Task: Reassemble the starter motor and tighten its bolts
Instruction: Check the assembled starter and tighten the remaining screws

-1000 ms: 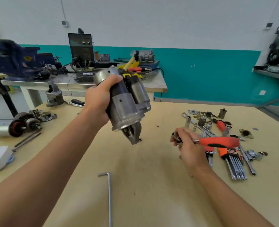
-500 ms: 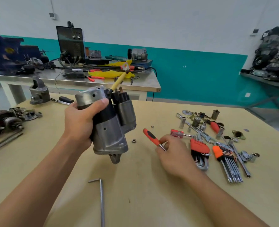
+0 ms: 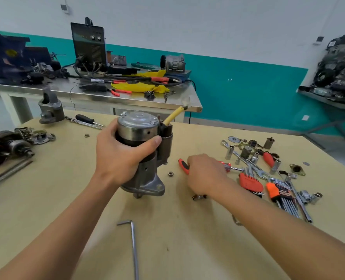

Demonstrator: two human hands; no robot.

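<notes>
Left hand clasps the motor body; the motor stands upright, nose down, on the table. Right of it, right hand covers an orange tool; its grip cannot be told.

Bright, even overhead light; soft shadow under the starter motor toward 6 o'clock, sheen on the steel bench at 10 o'clock; fisheye bending and slight blur at edges

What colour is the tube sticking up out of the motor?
Yellow. The head view shows the tube rising from the starter motor.
</notes>
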